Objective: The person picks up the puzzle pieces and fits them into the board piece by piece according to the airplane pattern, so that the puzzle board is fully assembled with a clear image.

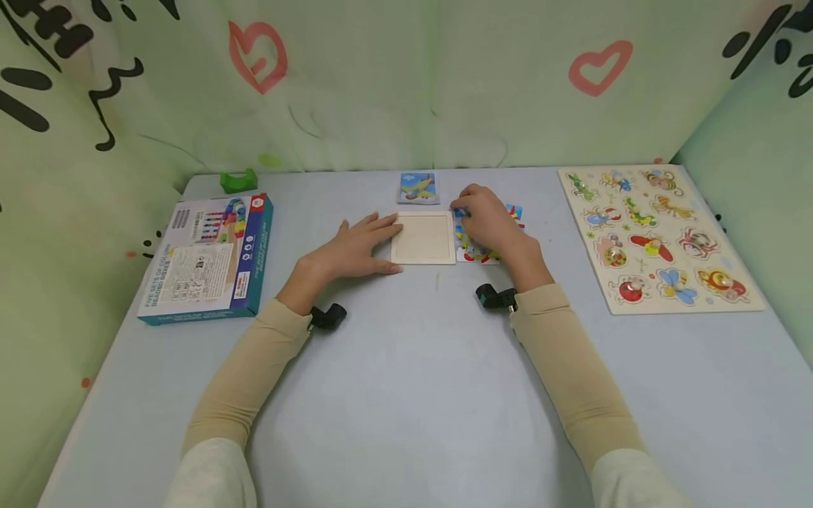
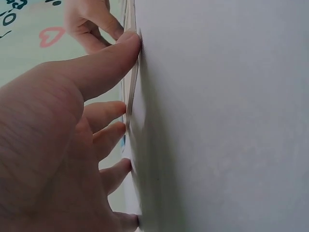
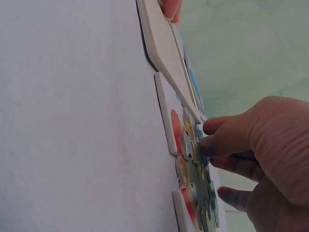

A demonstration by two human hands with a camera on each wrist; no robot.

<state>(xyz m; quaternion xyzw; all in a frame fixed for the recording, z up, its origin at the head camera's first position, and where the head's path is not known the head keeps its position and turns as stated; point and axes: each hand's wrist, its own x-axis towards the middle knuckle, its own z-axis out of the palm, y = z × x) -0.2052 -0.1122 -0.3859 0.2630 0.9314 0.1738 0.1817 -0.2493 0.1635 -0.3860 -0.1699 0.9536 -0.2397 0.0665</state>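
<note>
A shallow wooden puzzle tray (image 1: 423, 239) lies flat at the middle of the table, its pale inside bare. My left hand (image 1: 358, 248) rests at the tray's left side, fingers spread; in the left wrist view its thumb (image 2: 113, 60) lies along the near edge. Just right of the tray is a group of colourful jigsaw pieces (image 1: 476, 252), partly covered by my right hand (image 1: 492, 217). With curled fingers, that hand pinches a blue puzzle piece (image 1: 460, 212) at the group's upper left corner. The right wrist view shows the thumb (image 3: 212, 145) low against the pieces (image 3: 190, 150).
Behind the tray sits a small picture puzzle (image 1: 418, 188). On the left lie a blue and white box (image 1: 206, 257) and a green plastic object (image 1: 238, 182). A wooden insect puzzle board (image 1: 660, 240) occupies the right side. Curtains (image 1: 406, 85) hang behind the table's far edge.
</note>
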